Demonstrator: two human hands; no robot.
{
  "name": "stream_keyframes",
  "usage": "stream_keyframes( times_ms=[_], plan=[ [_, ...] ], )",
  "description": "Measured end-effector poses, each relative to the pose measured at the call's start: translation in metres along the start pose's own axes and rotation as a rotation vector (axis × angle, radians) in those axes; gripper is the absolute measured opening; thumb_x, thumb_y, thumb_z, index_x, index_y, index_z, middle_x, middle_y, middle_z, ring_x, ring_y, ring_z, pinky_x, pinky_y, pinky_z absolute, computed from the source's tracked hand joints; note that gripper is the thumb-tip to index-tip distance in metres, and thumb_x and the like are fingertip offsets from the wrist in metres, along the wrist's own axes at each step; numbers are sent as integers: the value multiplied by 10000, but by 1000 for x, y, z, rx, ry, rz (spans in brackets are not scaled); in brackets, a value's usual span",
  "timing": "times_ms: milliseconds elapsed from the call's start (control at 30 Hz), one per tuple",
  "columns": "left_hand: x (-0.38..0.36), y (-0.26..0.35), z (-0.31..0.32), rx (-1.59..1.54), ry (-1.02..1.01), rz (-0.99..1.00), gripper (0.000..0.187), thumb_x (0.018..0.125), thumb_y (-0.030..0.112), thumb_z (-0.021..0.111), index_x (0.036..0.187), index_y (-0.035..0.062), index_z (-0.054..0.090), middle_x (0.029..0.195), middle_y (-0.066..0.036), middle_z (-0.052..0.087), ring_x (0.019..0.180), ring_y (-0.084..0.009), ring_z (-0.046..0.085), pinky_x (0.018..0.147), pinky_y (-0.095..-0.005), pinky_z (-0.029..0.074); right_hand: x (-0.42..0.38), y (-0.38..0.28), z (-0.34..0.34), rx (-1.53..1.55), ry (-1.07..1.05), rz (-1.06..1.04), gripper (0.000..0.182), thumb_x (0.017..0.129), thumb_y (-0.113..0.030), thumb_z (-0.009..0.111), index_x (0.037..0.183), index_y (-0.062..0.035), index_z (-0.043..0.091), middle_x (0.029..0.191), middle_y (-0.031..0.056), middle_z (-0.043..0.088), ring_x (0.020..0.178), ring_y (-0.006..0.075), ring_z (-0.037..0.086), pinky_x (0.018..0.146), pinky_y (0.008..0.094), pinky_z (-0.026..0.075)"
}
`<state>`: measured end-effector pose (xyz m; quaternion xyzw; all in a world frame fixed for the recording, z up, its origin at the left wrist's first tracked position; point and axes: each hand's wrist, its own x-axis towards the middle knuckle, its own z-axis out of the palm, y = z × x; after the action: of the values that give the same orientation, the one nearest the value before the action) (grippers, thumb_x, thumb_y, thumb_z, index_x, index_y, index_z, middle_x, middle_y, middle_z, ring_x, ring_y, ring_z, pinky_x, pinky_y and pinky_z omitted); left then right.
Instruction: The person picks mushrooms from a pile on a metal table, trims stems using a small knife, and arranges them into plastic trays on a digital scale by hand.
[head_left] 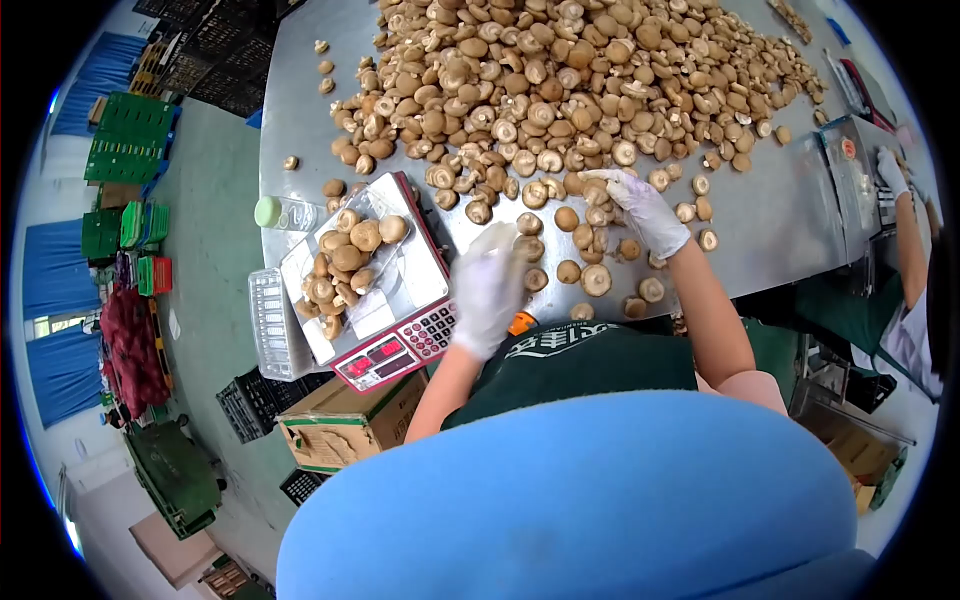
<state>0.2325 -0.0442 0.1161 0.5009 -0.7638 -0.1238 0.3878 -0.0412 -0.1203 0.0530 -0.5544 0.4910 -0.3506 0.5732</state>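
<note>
My left hand [487,290], in a white glove, is blurred by motion just right of the red and white scale [405,345]; its fingers are smeared. My right hand [645,212], also gloved, has its fingers bent over mushrooms [597,214] at the near edge of the big pile [520,85]. Whether it grips one of them is hard to make out. On the scale lies a clear plastic tray [382,262] with several brown mushrooms [345,257]. Loose mushrooms [595,280] are spread on the metal table between and below my hands.
Left of the scale are a clear jar with a green lid [270,212] and empty clear trays [272,325]. A cardboard box [345,425] is under the table's left side. At the far right, a co-worker's gloved hand [891,172] is near a metal machine [855,165].
</note>
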Motion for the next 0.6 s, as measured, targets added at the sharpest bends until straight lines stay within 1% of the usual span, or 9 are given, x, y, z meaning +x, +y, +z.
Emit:
stream_keyframes(
  times_ms=[33,67,300,367,400,433,500,533,600],
  plan=[
    [22,2,19,17,-502,-152,379,835,13,594,1211,52,603,1196,-202,615,1059,-379,618,860,-452,527,-2,-3,0,-2,1,-6,448,1063,-402,417,1358,-107,580,1233,52,608,1129,171,574,964,296,473],
    [8,-15,65,-7,-270,-11,318,866,89,608,1183,77,580,1105,-163,624,1002,-368,613,828,-455,512,-7,-8,2,96,-17,35,449,1061,-403,423,1363,-108,576,1240,55,611,1138,178,577,960,300,482],
    [35,-30,116,240,-682,25,508,795,-6,624,1297,60,580,1154,-159,607,1065,-313,627,876,-389,532,-27,-29,1,160,-31,117,377,1069,-307,455,1357,-95,574,1269,22,604,1109,119,582,920,271,501],
    [33,-26,98,-567,-538,-427,505,826,-15,649,1322,46,573,1180,-112,624,1063,-228,622,918,-318,509,-26,-20,-1,-366,-32,-300,355,1072,-249,436,1348,-78,581,1258,35,612,1099,124,588,929,271,499],
    [35,-21,83,-928,-452,-593,515,850,-16,660,1352,36,555,1197,-82,633,1058,-180,617,940,-278,493,-29,-32,4,191,-17,80,356,1070,-196,414,1342,-30,573,1250,59,620,1106,132,598,941,272,501],
    [33,-18,70,-1253,-396,-666,502,908,28,653,1391,24,516,1220,-41,627,1043,-137,604,924,-258,488,-28,-30,6,197,-34,77,356,1070,-196,414,1342,-30,573,1250,59,620,1106,132,598,941,272,501],
    [29,-14,38,-1467,-402,-762,542,902,94,706,1396,12,498,1196,-38,636,909,-70,582,787,-207,481,-23,-32,9,95,-67,-119,369,1068,-186,409,1338,14,559,1247,79,624,1128,137,608,948,270,507],
    [22,-18,30,-1465,-385,-766,559,901,132,724,1401,23,498,1223,-54,638,917,-82,599,793,-206,488,-24,-38,15,582,-51,130,369,1068,-188,408,1330,22,560,1252,80,620,1154,135,609,950,255,508],
    [13,-18,18,-1533,-309,-750,572,901,125,722,1411,16,485,1249,-74,637,969,-101,626,782,-213,497,-21,-49,24,604,-90,163,369,1069,-198,411,1325,19,564,1256,81,619,1148,137,613,949,253,510]
  ],
)
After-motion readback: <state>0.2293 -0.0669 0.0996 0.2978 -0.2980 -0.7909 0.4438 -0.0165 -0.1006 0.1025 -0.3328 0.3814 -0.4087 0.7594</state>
